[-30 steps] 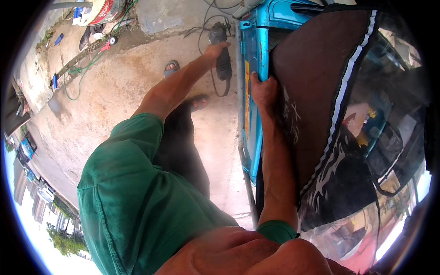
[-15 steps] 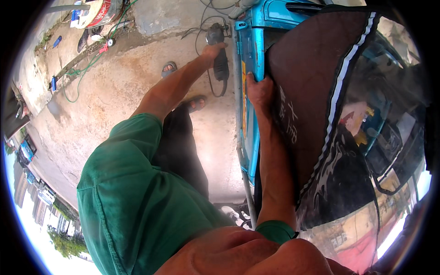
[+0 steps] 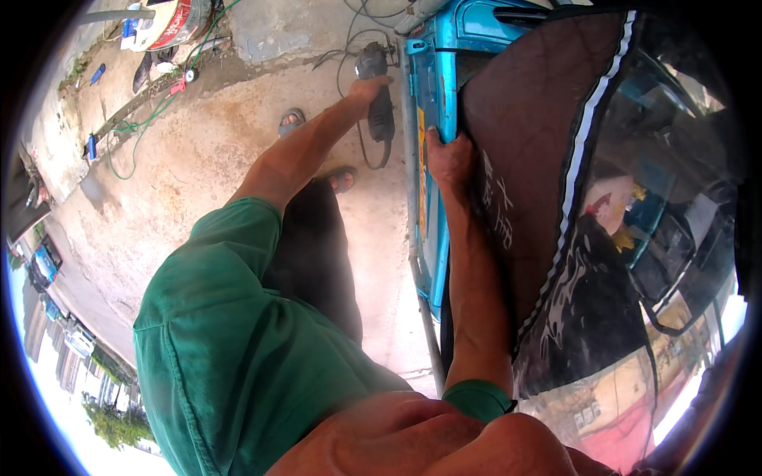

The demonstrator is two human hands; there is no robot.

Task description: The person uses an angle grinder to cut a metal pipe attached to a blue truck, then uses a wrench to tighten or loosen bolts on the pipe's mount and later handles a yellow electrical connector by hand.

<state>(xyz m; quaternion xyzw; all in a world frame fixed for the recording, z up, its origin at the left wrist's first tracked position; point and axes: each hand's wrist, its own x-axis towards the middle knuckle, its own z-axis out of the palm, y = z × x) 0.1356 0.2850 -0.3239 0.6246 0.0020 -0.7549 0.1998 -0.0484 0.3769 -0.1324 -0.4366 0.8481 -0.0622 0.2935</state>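
Black, long-bodied power tool (image 3: 382,119) appears held above the stained, pale concrete floor (image 3: 198,151), near a blue painted metal frame (image 3: 448,91), with the left hand (image 3: 370,89) wrapped around it. The right hand (image 3: 451,161) is clamped on the frame's edge, beside a brown fabric flap (image 3: 528,111) with a pale border strip. A firm left grip and steady right-hand brace would probably serve best, keeping the looped dark cord (image 3: 387,153) clear of the sandalled feet (image 3: 291,120). Farther off, outdoors, sit a red-and-white bucket (image 3: 179,22) and a round gauge (image 3: 190,75).
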